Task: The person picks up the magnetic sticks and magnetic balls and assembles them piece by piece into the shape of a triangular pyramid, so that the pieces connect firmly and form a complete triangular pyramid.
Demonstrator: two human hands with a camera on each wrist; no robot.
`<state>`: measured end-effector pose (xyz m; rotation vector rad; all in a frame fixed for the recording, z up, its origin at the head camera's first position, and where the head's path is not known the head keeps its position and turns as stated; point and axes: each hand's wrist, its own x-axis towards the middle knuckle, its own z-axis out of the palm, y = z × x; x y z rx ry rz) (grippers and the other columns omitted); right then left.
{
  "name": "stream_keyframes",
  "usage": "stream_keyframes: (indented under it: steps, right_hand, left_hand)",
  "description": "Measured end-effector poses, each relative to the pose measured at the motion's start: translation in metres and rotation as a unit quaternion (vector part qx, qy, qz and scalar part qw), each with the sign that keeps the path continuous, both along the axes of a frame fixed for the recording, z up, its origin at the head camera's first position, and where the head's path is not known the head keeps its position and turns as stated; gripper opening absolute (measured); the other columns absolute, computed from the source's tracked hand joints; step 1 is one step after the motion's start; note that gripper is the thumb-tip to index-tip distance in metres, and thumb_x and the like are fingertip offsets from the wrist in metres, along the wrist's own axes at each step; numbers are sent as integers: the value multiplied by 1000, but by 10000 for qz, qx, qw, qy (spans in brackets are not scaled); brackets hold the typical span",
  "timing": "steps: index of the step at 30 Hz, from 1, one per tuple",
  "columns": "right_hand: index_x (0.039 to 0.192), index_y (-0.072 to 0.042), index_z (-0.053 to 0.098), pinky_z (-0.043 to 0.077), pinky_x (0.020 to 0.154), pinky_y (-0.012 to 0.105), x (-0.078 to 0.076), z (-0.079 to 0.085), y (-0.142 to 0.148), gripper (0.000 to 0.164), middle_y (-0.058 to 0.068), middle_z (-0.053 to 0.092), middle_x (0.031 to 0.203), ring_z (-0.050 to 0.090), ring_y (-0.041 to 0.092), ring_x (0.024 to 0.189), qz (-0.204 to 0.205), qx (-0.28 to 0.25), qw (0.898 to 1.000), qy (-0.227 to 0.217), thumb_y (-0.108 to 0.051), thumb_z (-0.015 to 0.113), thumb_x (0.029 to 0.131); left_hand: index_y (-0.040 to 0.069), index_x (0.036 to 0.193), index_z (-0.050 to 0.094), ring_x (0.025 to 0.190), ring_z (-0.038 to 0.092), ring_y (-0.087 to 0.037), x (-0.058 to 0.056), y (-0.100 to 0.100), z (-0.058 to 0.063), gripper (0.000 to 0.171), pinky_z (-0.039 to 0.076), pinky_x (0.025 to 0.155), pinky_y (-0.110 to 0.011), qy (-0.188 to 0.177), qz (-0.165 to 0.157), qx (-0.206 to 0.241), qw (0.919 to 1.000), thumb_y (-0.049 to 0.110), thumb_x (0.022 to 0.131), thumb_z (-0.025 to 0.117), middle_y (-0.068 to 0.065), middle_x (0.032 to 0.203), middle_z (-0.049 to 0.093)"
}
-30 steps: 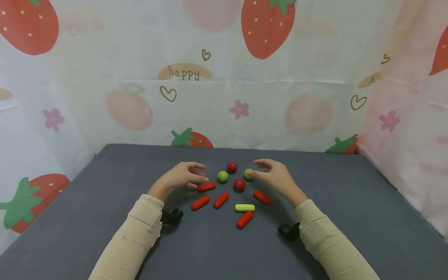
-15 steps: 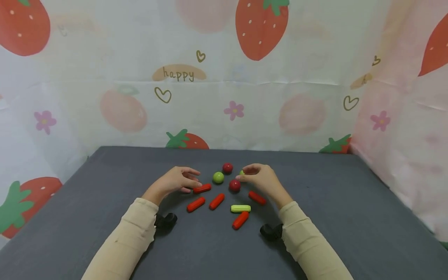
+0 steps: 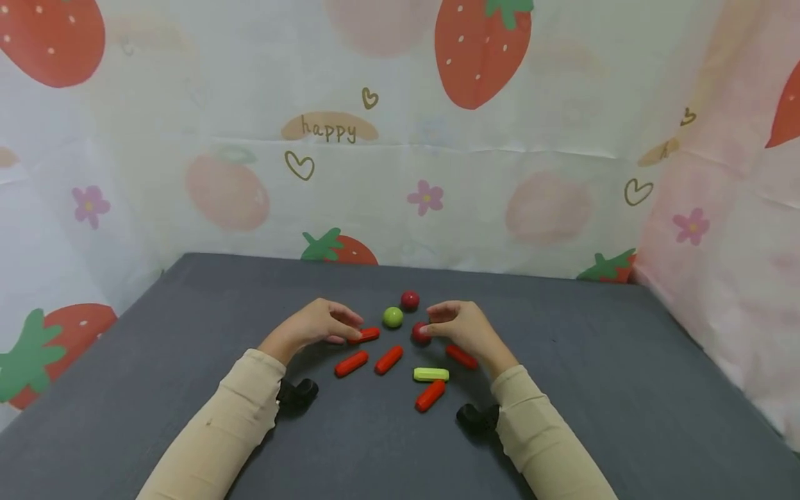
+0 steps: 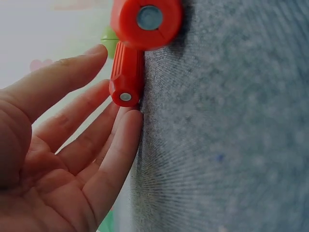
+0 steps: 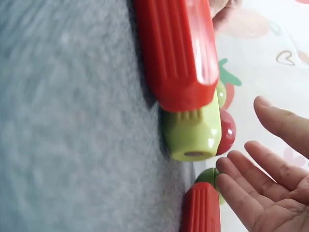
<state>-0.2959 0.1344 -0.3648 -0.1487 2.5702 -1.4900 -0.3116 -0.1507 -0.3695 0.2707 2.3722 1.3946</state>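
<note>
My left hand [image 3: 315, 328] is around the end of a red magnetic rod [image 3: 370, 335]. In the left wrist view, thumb and fingers are spread apart on either side of that rod [image 4: 127, 72]. My right hand [image 3: 467, 332] hovers with its thumb tip overlapping the nearer red ball [image 3: 417, 332] in the head view. The right wrist view shows its fingers loosely extended, holding nothing, by a green ball [image 5: 208, 175] that the hand hides from the head camera. Another green ball [image 3: 392, 317] and a farther red ball [image 3: 410, 300] lie between the hands.
Nearer on the dark grey table [image 3: 281, 451] lie two red rods, one left [image 3: 352, 364] and one central [image 3: 389, 360]. A yellow-green rod [image 3: 431, 375] lies beside another red rod [image 3: 430, 396]. One more red rod [image 3: 461, 356] sits below the right hand. A strawberry-print curtain [image 3: 400, 167] stands behind.
My right hand has moved left and toward me, from the right-hand green ball to the nearer red ball, now covering that green ball. My left hand has come closer around the red rod.
</note>
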Motion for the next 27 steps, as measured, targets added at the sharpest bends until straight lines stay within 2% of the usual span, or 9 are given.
stream_keyframes:
  steps: [6,12,20,27]
  right_hand:
    - [129,-8,66,51,103,45,0,-2,-2,46,12,67,130,60,27,121,-29,-6,10000,-9,-21,79,86]
    - [128,-8,67,51,103,45,1,-2,-5,44,12,68,127,61,27,118,40,-19,10000,-36,-18,78,86]
    - [124,-9,70,48,107,47,2,-6,-3,38,10,68,127,54,29,129,76,327,9994,49,-14,78,87]
    - [119,-10,72,54,97,43,1,-8,-2,33,9,70,123,59,28,121,16,619,9978,232,-13,77,87]
  left_hand:
    - [4,121,71,115,64,-24,1,1,0,37,57,95,-36,23,-30,-212,9998,20,89,76,-15,134,63]
    - [5,120,72,116,63,-25,-1,4,0,35,58,93,-35,63,35,-366,9993,16,88,77,-15,132,64]
    - [6,116,75,110,64,-25,1,7,-2,30,57,87,-34,258,34,-641,9976,15,87,77,-15,128,67]
    - [7,113,76,106,65,-22,-1,8,-2,28,58,84,-30,180,175,-591,9979,14,86,78,-14,127,67]
